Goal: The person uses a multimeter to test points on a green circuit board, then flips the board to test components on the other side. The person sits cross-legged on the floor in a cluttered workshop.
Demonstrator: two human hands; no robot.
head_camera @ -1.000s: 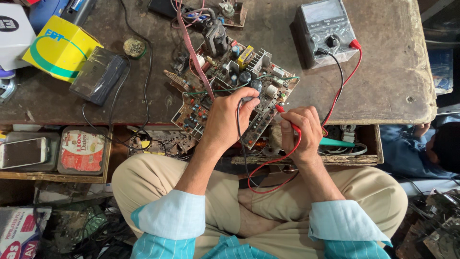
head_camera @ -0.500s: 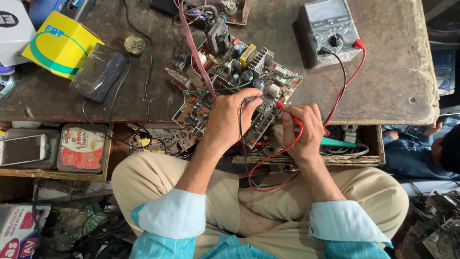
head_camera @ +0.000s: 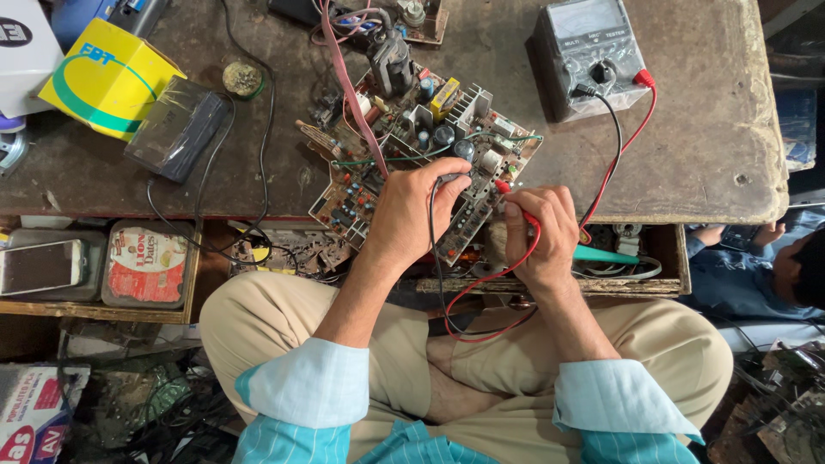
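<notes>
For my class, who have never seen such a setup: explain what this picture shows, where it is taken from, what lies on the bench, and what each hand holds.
The camera sits on the person's head, looking down at their crossed legs and a worn workbench. On it lie a circuit board, a grey meter, a yellow box and a dark case. The left hand holds a black probe on the board; the right hand holds a red probe. Black and red leads run to the meter.
</notes>
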